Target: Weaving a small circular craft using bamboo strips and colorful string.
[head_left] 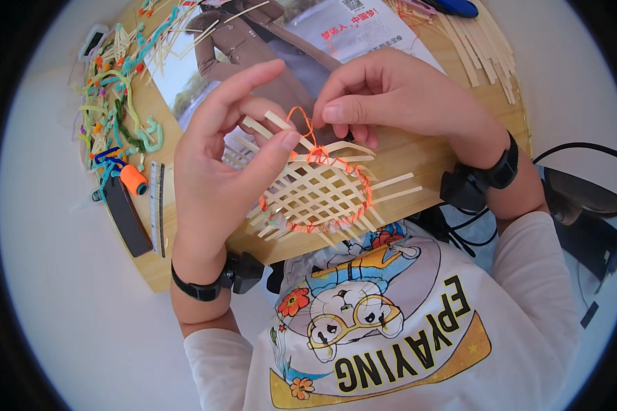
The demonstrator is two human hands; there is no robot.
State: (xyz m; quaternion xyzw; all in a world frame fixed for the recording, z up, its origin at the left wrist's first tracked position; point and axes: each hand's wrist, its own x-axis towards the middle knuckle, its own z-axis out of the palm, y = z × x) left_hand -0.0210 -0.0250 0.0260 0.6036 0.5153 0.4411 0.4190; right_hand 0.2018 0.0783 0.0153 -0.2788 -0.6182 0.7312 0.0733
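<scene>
A wooden table (404,157) carries a printed sheet (404,51) along its far side. Over the table's near edge, the left hand (219,147), half curled, grips a woven lattice (322,195) of pale strips between thumb and fingers. Farther in over the table, the right hand (394,89) has thumb and forefinger together; whether they pinch thread, I cannot tell. Orange stitching covers most of the lattice's visible rim; strip ends jut out untrimmed, and a thread loop (300,108) stands slack, not yet drawn tight.
</scene>
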